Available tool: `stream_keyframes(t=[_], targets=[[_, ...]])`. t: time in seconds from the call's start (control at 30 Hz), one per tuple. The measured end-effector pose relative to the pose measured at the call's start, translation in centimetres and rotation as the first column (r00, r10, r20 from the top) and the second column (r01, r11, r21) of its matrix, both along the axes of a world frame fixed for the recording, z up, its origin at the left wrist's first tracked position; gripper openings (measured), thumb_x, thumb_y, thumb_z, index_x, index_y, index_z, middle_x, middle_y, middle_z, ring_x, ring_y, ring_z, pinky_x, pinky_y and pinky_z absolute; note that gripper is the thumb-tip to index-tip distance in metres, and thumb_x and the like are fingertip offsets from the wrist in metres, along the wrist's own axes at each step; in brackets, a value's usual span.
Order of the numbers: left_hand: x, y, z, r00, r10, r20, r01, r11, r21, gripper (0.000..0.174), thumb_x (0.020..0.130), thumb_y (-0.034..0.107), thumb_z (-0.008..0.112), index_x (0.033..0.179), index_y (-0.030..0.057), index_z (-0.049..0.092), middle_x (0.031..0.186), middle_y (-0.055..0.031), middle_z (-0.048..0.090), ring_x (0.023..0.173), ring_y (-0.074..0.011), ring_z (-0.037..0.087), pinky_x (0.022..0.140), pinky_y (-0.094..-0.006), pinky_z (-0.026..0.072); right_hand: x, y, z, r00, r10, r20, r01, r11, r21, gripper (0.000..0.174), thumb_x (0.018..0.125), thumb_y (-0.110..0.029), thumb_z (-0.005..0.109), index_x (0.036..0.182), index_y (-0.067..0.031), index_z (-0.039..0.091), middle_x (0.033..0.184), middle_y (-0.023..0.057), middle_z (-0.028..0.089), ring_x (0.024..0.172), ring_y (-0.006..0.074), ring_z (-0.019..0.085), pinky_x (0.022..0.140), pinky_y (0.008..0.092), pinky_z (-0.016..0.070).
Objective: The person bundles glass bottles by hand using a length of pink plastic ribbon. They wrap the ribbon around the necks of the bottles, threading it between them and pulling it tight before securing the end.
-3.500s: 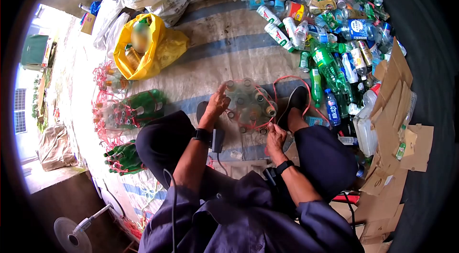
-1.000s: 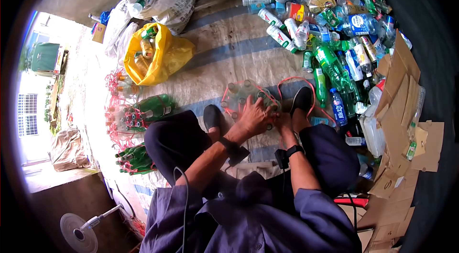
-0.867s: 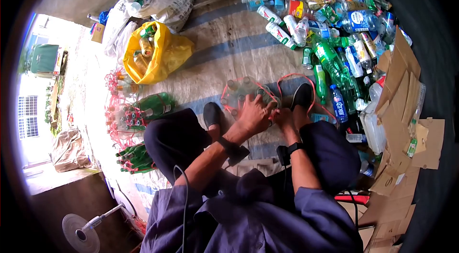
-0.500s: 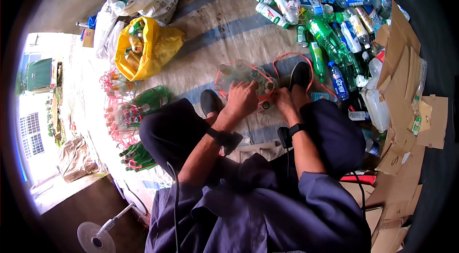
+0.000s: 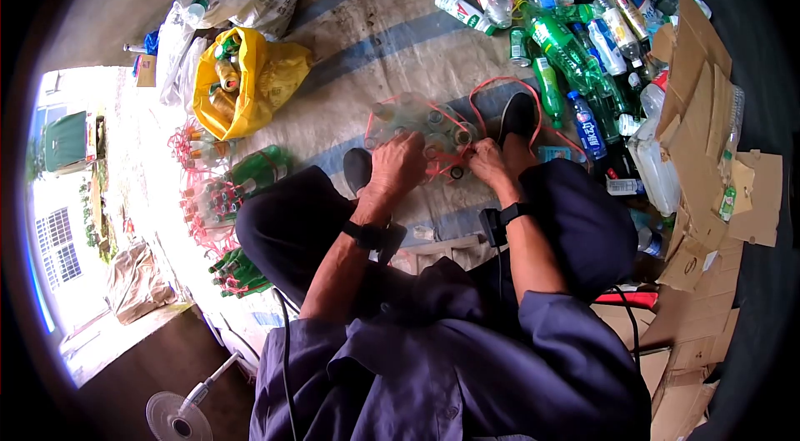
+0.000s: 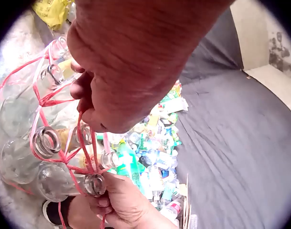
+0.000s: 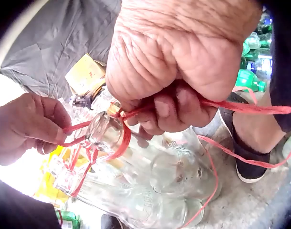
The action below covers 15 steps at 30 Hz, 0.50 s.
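Observation:
A cluster of clear glass bottles (image 5: 408, 106) stands between the person's feet, with red plastic twine (image 7: 231, 106) running around and between the necks. The left hand (image 5: 398, 164) is at the near left of the cluster; in the left wrist view its fingers pinch red strands drawn up from the necks. At the near right, the right hand (image 5: 490, 164) grips the twine beside one bottle neck (image 7: 106, 131), its fingers curled around the strand in the right wrist view. A loop of twine circles that neck, stretched between both hands. The loose length trails off to the right.
Plastic bottles and cans (image 5: 567, 41) lie heaped at the back right, beside torn cardboard (image 5: 696, 158). A yellow bag (image 5: 283, 79) of cans stands at the back left. Tied green bottles (image 5: 260, 168) lie by the left knee. A shoe (image 5: 518, 116) sits close to the trailing twine.
The left hand came across the bottles to the right hand, then drew back left, pulling strands. The right hand stays at the near-right neck. The head view has shifted.

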State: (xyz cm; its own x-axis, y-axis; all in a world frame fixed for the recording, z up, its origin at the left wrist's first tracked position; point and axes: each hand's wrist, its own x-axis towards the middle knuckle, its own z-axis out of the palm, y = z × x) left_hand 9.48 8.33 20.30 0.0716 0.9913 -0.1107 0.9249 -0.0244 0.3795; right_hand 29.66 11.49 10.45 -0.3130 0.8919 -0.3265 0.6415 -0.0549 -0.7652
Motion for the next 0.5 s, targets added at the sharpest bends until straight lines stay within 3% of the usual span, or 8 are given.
stream_keyframes(t=[0.17, 0.37, 0.47, 0.5], targets=[[-0.4, 0.7, -1.8, 0.998, 0.025, 0.06, -0.029, 0.998, 0.06, 0.008, 0.084, 0.014, 0.059, 0.083, 0.0071, 0.063, 0.082, -0.013, 0.067, 0.079, -0.0342, 0.066, 0.066, -0.0454, 0.052, 0.2, 0.0, -2.4, 0.999, 0.038, -0.006, -0.037, 0.996, 0.08, 0.025, 0.081, -0.021, 0.059, 0.079, 0.0019, 0.069, 0.081, 0.0298, 0.062, 0.079, 0.0453, 0.064, 0.069, 0.0482, 0.0505], [-0.5, 1.9, -3.2, 0.997, -0.028, -0.065, 0.027, 1.0, -0.017, 0.01, 0.082, 0.017, 0.06, 0.082, 0.009, 0.066, 0.078, -0.0151, 0.067, 0.072, -0.0378, 0.065, 0.062, -0.048, 0.0513, 0.1, -0.6, -3.0, 0.992, -0.07, -0.108, 0.081, 0.992, 0.1, 0.024, 0.077, -0.019, 0.058, 0.076, 0.0029, 0.068, 0.079, 0.0291, 0.062, 0.075, 0.0437, 0.064, 0.066, 0.0471, 0.0499], [0.3, 2.3, -3.1, 0.996, -0.012, -0.085, 0.01, 1.0, -0.028, 0.012, 0.082, 0.018, 0.058, 0.081, 0.0112, 0.068, 0.075, -0.0162, 0.066, 0.071, -0.0391, 0.065, 0.062, -0.049, 0.0511, 0.6, -1.1, -1.6, 0.975, -0.208, -0.079, 0.213, 0.976, 0.049, 0.025, 0.077, -0.021, 0.059, 0.074, 0.0025, 0.067, 0.072, 0.0264, 0.063, 0.066, 0.0379, 0.065, 0.061, 0.044, 0.0479], [0.5, 2.3, -3.2, 0.997, 0.004, -0.078, -0.006, 1.0, -0.028, 0.012, 0.082, 0.019, 0.058, 0.08, 0.0115, 0.068, 0.074, -0.0167, 0.066, 0.07, -0.0395, 0.065, 0.063, -0.0493, 0.0511, 0.8, -1.1, -1.0, 0.946, -0.314, -0.078, 0.304, 0.945, -0.118, 0.026, 0.077, -0.023, 0.06, 0.073, 0.0023, 0.066, 0.068, 0.0245, 0.062, 0.063, 0.0341, 0.063, 0.06, 0.0429, 0.0462]])
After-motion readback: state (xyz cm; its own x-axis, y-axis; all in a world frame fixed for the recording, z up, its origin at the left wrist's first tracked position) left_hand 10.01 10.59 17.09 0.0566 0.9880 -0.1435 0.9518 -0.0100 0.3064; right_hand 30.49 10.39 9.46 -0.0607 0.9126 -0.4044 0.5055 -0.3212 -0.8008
